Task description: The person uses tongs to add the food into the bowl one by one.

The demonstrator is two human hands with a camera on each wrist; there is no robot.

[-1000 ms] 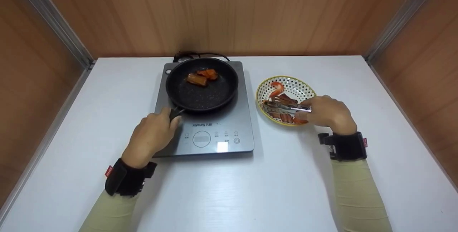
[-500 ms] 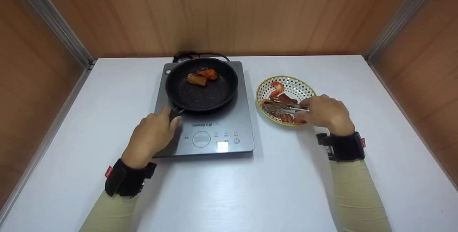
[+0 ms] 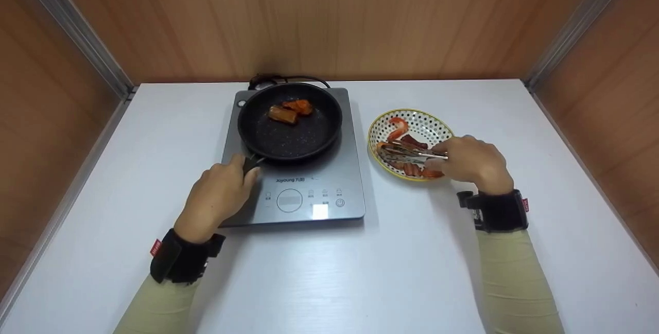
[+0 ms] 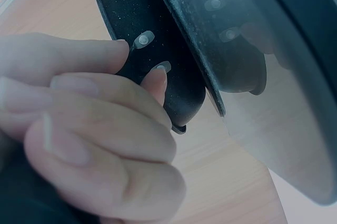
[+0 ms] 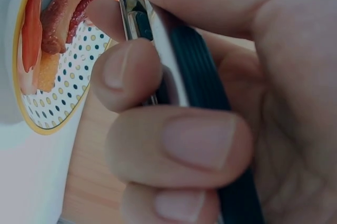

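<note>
Left hand point(image 3: 219, 197): fingers curled round the black handle point(image 3: 252, 162) of the frying pan point(image 3: 290, 121), gripping it at the near left edge of the induction cooker point(image 3: 293, 159). In the left wrist view the handle point(image 4: 152, 60) is matt, speckled and rounded, and two fingertips point(image 4: 155, 79) press on it; most of its length is hidden by the hand.

Frying pan: round, black, speckled non-stick surface, sitting on the far half of the cooker. Two orange-brown food pieces point(image 3: 290, 110) lie touching each other in the far part of the pan. Cooker: flat, grey, glossy, rectangular, one round control ring and a row of small icons along its near edge. A black cable point(image 3: 280, 79) shows behind the pan, partly hidden.

Right of the cooker: one shallow round plate point(image 3: 435, 124), white with dark dots and a yellow rim. It holds reddish-brown strips point(image 3: 412, 169) and one curled orange shrimp point(image 3: 397, 127) at the far side; the strip count cannot be made out.

Right hand point(image 3: 471, 164): at the near right rim of the plate, fingers and thumb pinching one pair of metal tongs point(image 3: 409, 154) with a ribbed black grip point(image 5: 205, 92). The tongs' tips lie pressed together among the strips; whether they clasp a piece cannot be told.

All rests on one white table point(image 3: 360, 272) with wooden panels around it.
</note>
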